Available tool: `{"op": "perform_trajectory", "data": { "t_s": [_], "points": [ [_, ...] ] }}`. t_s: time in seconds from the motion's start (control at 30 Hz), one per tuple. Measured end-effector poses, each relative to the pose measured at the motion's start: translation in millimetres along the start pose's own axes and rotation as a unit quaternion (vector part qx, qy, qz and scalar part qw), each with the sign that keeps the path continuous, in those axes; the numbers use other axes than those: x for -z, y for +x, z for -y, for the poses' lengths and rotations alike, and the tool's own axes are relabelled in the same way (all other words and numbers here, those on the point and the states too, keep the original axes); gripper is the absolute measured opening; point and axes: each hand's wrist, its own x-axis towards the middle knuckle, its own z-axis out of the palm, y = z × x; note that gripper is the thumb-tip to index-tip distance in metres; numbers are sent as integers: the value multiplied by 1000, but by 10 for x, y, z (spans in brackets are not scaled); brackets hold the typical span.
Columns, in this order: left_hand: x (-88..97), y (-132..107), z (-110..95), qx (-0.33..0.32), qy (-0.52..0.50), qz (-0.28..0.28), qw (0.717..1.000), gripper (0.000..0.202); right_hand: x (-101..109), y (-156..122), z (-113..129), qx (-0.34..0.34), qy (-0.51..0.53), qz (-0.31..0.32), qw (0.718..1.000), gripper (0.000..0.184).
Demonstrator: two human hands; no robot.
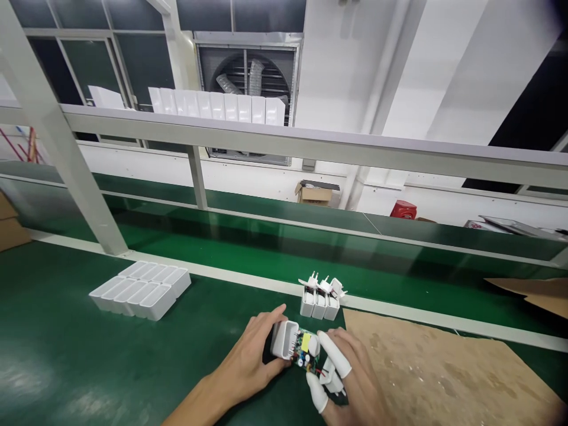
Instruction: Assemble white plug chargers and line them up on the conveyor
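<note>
My left hand [251,352] grips a white plastic charger housing [284,339], its open end turned to the right. In my right hand [350,378], whose thumb and a finger wear white finger cots, is a green circuit board [306,349] with a yellow-wrapped part and several small components. The board's left end is at the mouth of the housing; how far inside it sits I cannot tell. A white plug piece [331,376] hangs by thin wires from the board, under my right fingers. Just beyond my hands stand several white housings [319,303] with plug pieces on top.
Rows of white open housings [146,290] rest on the green table [57,349] to the left. A brown cardboard sheet [426,361] covers the right side. Behind a pale edge strip runs a green conveyor belt [248,260], and a metal shelf beam [310,139] crosses above it.
</note>
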Motion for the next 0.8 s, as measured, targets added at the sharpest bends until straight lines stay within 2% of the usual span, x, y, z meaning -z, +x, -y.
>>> {"op": "perform_trajectory", "data": {
  "t_s": [0.1, 0.17, 0.3, 0.4, 0.57, 0.7, 0.8],
  "points": [
    [-6, 4, -75, -18, 8, 11, 1000, 100, 3, 29, 7, 31, -30, -23, 999, 41],
    [-7, 9, -93, -27, 12, 11, 999, 99, -22, 21, 4, 29, -26, -28, 999, 42],
    [-16, 3, -65, -32, 18, 7, 999, 93, -108, -43, 3, 26, 11, -48, 998, 48],
    [-27, -11, -45, -27, 23, 10, 999, 92, -111, -42, 23, 36, 2, -57, 998, 47],
    [-32, -19, -50, -45, 28, 6, 999, 89, -50, 16, 37, 48, -35, -23, 998, 46],
    [-30, -12, -47, -58, 24, 6, 998, 93, -50, 24, 33, 53, -37, -35, 997, 47],
    [-35, -12, -42, -58, 19, 6, 998, 92, -34, 37, 48, 51, -49, -17, 997, 46]
  ]
}}
